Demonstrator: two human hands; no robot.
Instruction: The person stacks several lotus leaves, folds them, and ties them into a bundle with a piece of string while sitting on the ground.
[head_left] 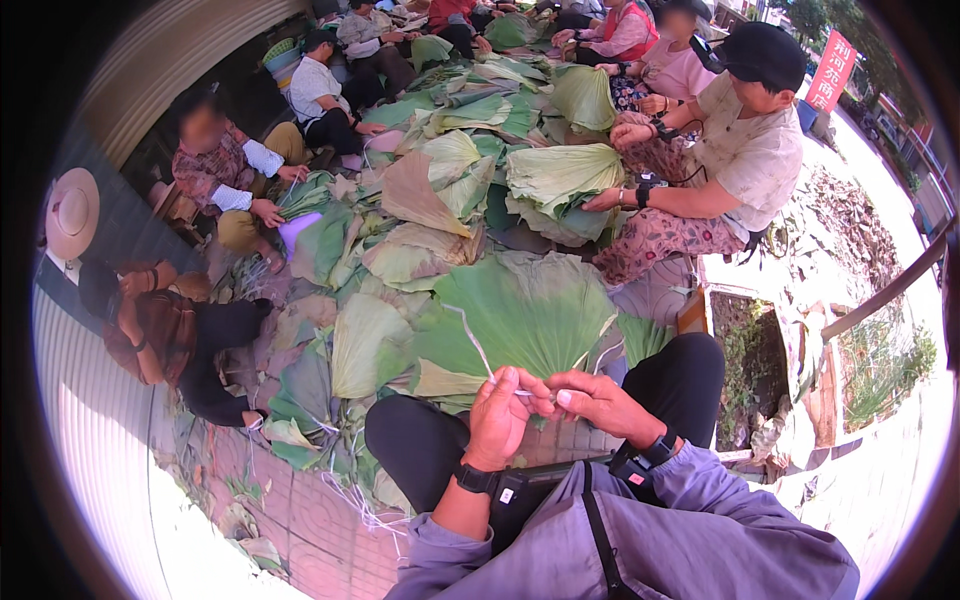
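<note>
Both my hands meet above my lap, in front of a large green lotus leaf (515, 310). My left hand (500, 415) is closed, pinching a thin white string (468, 328) whose free end rises up and curls to the left over the leaf. My right hand (605, 402) is closed on the same string beside the left fingertips. Another thin pale strand (607, 352) sticks up past the right knuckles. Whether a knot lies between the fingertips is too small to tell. The big leaf lies just beyond my fingers, spread out with its ribs fanning.
A long heap of lotus leaves (430, 190) runs away from me. People sit along both sides; the nearest on the right (745, 160) holds a stack of leaves (560, 180). Loose white strings (365, 505) lie on the paving (320, 545) at my left. A planter box (745, 370) stands right.
</note>
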